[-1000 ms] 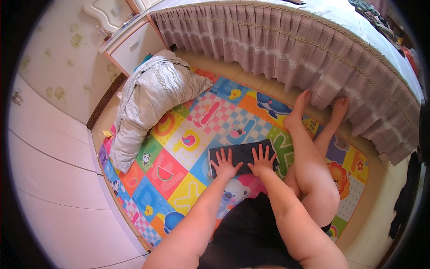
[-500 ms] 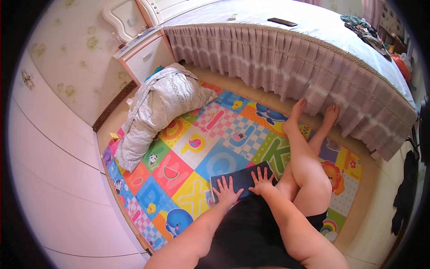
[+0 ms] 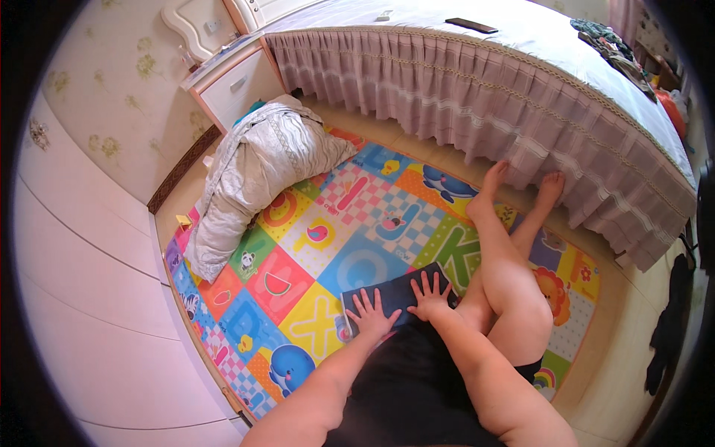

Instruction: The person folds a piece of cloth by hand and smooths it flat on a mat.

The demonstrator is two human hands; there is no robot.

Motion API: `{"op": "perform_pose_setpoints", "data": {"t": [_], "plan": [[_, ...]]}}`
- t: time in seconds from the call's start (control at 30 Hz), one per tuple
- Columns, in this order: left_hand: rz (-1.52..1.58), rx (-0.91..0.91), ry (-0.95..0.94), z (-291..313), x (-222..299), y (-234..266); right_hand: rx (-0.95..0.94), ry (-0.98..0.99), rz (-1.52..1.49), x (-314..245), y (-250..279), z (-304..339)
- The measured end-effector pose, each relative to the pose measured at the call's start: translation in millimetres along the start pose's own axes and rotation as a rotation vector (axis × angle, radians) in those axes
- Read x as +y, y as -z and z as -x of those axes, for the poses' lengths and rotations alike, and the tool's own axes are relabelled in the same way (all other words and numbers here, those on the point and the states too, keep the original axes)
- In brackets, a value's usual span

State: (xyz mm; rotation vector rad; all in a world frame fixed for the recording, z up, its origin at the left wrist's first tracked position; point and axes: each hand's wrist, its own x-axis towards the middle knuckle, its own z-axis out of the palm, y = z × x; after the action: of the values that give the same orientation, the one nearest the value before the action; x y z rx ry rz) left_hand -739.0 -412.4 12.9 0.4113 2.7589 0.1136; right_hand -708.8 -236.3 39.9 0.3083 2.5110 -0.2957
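A folded piece of dark navy cloth lies flat on the colourful play mat, right in front of my body. A thin pale edge shows along its left side. My left hand rests palm down on its left part, fingers spread. On the right part, my right hand lies flat with its fingers apart too. The near side of the cloth is hidden by my hands and black top. What kind of garment or cloth it is, I cannot tell.
A bundled pale grey quilt sits on the mat's far left, near a white bedside cabinet. Across the back stands a bed with a pleated skirt; a dark flat object and clothes lie on top. My bare legs stretch to the right.
The view has shifted slightly, so the room sits a little differently in the picture. Both hands stay spread on the folded cloth, with little visible movement.
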Motion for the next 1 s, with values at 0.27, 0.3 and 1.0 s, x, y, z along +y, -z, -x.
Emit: {"op": "perform_pose_setpoints", "data": {"t": [0.27, 0.3, 1.0], "plan": [[-0.010, -0.014, -0.075, -78, 6, 24, 0.091, -0.026, -0.106, 10, 26, -46], [-0.015, -0.027, -0.072, -86, 8, 27, 0.113, -0.036, -0.101, 10, 30, -51], [-0.048, -0.024, -0.066, -121, 20, 42, 0.136, -0.095, -0.070, 10, 44, -76]]}}
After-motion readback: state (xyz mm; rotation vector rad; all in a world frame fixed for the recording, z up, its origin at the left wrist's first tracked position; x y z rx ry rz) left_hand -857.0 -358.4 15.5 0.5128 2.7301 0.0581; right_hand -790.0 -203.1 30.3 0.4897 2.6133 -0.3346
